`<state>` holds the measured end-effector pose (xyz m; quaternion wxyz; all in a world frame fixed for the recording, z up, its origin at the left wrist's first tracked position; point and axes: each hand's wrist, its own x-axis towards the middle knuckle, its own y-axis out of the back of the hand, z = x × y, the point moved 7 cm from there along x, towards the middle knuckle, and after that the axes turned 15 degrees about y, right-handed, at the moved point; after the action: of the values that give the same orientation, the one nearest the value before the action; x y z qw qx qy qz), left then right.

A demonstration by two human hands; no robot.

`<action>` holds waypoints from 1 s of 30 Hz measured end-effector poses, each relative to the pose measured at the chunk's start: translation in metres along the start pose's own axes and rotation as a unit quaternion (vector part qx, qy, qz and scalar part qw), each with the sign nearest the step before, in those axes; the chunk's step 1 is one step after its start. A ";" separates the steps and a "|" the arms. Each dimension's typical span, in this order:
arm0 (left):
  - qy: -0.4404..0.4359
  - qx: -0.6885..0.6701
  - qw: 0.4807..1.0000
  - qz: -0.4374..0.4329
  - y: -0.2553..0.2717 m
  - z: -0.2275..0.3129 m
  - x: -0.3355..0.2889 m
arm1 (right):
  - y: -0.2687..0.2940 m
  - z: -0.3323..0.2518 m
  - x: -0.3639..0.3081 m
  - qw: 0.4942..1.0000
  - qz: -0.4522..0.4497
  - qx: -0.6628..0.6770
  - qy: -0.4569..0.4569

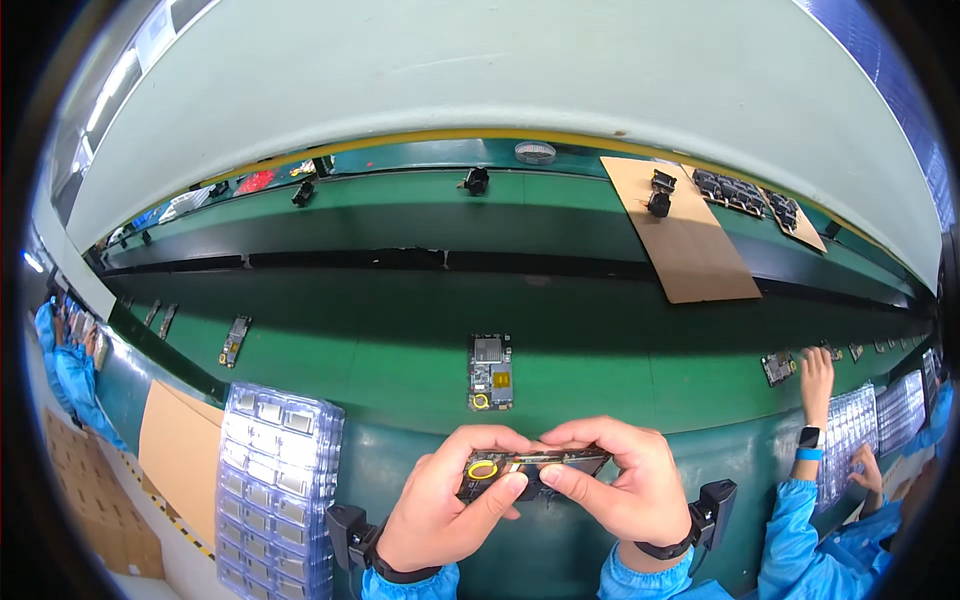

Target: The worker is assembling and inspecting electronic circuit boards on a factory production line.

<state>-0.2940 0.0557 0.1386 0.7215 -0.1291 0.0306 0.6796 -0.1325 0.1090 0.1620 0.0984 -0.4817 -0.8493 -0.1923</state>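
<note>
A dark circuit board (538, 463) with a yellow ring at its left end is held tilted between my two hands, above the near edge of the green bench. My left hand (445, 510) grips its left part, thumb on the face and fingers behind. On the other end, my right hand (625, 490) closes the same way, its thumb pressing near the middle. Just beyond lies another circuit board (490, 372), flat on the green belt, with a grey metal shield, a yellow patch and a yellow ring. Both wrists carry black strapped devices.
Stacked clear plastic trays (275, 490) with grey square parts stand at my left, beside cardboard (180, 450). Further circuit boards (235, 342) lie along the belt. A co-worker's hand (817, 385) reaches toward a board at right. Cardboard (690, 245) carries black parts beneath the overhead panel (480, 70).
</note>
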 end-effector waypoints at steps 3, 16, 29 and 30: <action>-0.006 -0.018 1.000 -0.017 0.003 0.001 0.001 | -0.002 0.002 0.002 1.000 0.012 0.008 0.006; -0.039 -0.035 0.998 0.023 0.008 0.000 0.004 | -0.004 0.003 0.004 0.999 0.045 0.030 0.005; -0.068 -0.007 0.997 0.024 0.011 0.002 0.003 | -0.005 -0.009 0.010 0.998 0.043 -0.026 0.026; -0.072 -0.001 0.997 0.035 0.011 0.004 0.003 | -0.006 -0.008 0.011 0.999 0.033 -0.028 0.022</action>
<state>-0.3048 0.0600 0.1397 0.6975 -0.0794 -0.0183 0.7119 -0.1429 0.1112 0.1718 0.1100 -0.5074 -0.8250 -0.2232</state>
